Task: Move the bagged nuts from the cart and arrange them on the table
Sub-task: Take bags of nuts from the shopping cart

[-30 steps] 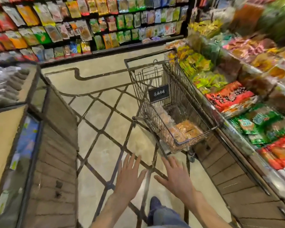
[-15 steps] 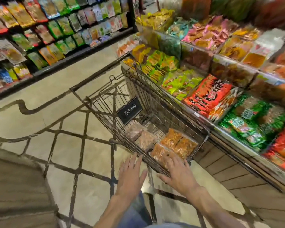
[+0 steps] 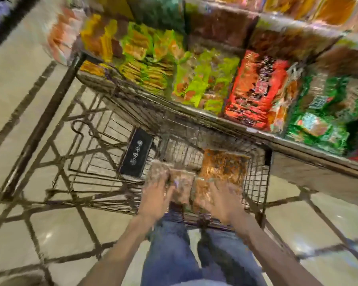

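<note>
A wire cart [image 3: 254, 182] stands on the tiled floor [image 3: 19, 89], its far side against the bench [image 3: 310, 174]. Bagged nuts [image 3: 223, 168] lie on the cart's bottom (blurred). Bright snack packets [image 3: 254, 89] crowd the bench right up to its front edge.

Several clear bagged nuts [image 3: 223, 168] lie flat on the floor of the wire cart [image 3: 256, 182], near its front end; orange-brown contents show through; the picture is blurred.

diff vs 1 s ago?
Both hands went from hovering short of the cart to reaching inside it: left hand and right hand are now down over the bagged nuts. Blur hides any grip. The bags are still in the cart, beside the display table.
</note>
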`<state>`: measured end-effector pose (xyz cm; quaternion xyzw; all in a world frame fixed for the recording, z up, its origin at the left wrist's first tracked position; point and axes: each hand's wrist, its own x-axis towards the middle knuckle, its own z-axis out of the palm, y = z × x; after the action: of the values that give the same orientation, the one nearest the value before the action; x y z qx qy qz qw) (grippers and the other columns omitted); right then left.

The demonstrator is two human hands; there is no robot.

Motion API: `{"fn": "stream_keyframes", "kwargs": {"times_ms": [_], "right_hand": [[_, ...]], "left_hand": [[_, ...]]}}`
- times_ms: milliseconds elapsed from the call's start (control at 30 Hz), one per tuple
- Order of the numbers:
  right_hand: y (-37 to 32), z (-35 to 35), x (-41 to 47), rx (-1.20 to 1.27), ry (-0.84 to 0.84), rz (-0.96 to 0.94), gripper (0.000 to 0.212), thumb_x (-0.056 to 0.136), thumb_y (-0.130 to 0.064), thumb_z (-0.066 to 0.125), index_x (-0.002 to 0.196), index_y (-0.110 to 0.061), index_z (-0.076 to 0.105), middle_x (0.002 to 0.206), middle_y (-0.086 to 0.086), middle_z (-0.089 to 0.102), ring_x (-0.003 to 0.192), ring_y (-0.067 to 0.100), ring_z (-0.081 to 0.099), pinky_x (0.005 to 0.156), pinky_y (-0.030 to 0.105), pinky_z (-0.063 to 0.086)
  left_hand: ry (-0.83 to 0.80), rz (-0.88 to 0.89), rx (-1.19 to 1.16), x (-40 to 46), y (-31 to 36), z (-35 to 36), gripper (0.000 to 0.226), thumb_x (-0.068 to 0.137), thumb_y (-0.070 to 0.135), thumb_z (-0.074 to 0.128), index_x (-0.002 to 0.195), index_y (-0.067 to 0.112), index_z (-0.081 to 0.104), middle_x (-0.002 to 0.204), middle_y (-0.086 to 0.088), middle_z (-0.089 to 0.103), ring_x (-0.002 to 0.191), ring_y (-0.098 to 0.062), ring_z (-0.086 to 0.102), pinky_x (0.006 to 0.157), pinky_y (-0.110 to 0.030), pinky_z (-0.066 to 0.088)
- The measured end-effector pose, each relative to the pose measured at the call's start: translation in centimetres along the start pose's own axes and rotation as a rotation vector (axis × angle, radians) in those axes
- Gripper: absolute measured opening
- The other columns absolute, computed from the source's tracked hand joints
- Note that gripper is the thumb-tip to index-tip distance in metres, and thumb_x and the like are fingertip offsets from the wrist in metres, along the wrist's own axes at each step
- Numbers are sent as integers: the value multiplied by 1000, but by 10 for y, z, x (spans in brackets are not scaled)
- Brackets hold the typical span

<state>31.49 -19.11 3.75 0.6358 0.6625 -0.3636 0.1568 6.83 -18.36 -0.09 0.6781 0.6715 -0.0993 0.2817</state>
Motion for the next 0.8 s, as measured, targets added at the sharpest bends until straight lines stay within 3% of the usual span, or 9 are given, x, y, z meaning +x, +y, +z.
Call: {"fn": "stream_keyframes", "kwargs": {"times_ms": [67, 167, 233, 400, 500, 533, 633, 733, 800], "right_hand": [[-10, 0, 21, 14, -10, 65, 153, 49, -105, -24, 165, -19, 27, 162, 15, 41, 149, 38, 39, 119, 51, 37], [-19, 13, 55, 114, -64, 123, 102, 89, -88, 28, 169, -26, 16, 164, 12, 39, 150, 35, 43, 122, 58, 37], [-16, 30, 79, 142, -84, 129, 90, 97, -77, 40, 168, -24, 19, 163, 12, 41, 147, 35, 46, 118, 58, 42], [-5, 78, 138, 172, -105, 156, 87, 99, -79, 39, 159, -16, 32, 156, 17, 47, 141, 36, 50, 115, 59, 45], [0, 100, 159, 181, -113, 172, 92, 95, -86, 25, 157, -18, 31, 143, 17, 58, 129, 39, 60, 109, 65, 49], [3, 107, 164, 187, -117, 171, 93, 95, -85, 26, 159, -18, 29, 149, 16, 55, 133, 40, 58, 112, 66, 45], [9, 122, 173, 267, -117, 178, 92, 96, -78, 40, 161, -14, 32, 160, 19, 43, 147, 44, 42, 119, 66, 35], [15, 139, 182, 285, -111, 223, 105, 87, -95, 27, 160, -20, 31, 163, 15, 42, 151, 38, 41, 121, 69, 32], [15, 147, 184, 331, -129, 244, 100, 89, -94, 31, 163, -26, 28, 168, 10, 38, 154, 31, 39, 124, 68, 27]], "left_hand": [[-98, -56, -46, 33, -17, 8, 74, 104, 67, 22, 156, 19, 43, 159, -15, 48, 144, -36, 47, 122, -47, 36], [-159, -101, -109, 79, -42, 29, 63, 106, 49, 45, 163, 27, 30, 168, -7, 33, 149, -30, 38, 123, -49, 35], [-185, -158, -125, 106, -59, 50, 58, 104, 46, 51, 157, 31, 34, 162, -7, 40, 142, -31, 44, 116, -53, 43], [-209, -321, -151, 158, -86, 94, 67, 104, 34, 56, 161, 16, 26, 152, -19, 44, 135, -39, 48, 110, -54, 45], [-212, -402, -209, 174, -93, 116, 77, 103, 31, 58, 165, 13, 16, 152, -23, 41, 138, -42, 45, 112, -55, 43], [-209, -431, -247, 176, -92, 120, 80, 101, 31, 62, 164, 14, 16, 152, -23, 41, 138, -41, 45, 112, -55, 43], [-126, -488, -307, 181, -97, 131, 83, 93, 44, 74, 156, 11, 33, 143, -20, 52, 132, -39, 51, 109, -52, 44], [-149, -578, -499, 180, -100, 134, 75, 87, 56, 77, 140, 11, 49, 123, -8, 62, 113, -26, 60, 98, -38, 48], [-162, -598, -609, 183, -101, 135, 72, 81, 56, 83, 134, 16, 55, 114, 1, 61, 108, -22, 61, 98, -34, 49]]}}
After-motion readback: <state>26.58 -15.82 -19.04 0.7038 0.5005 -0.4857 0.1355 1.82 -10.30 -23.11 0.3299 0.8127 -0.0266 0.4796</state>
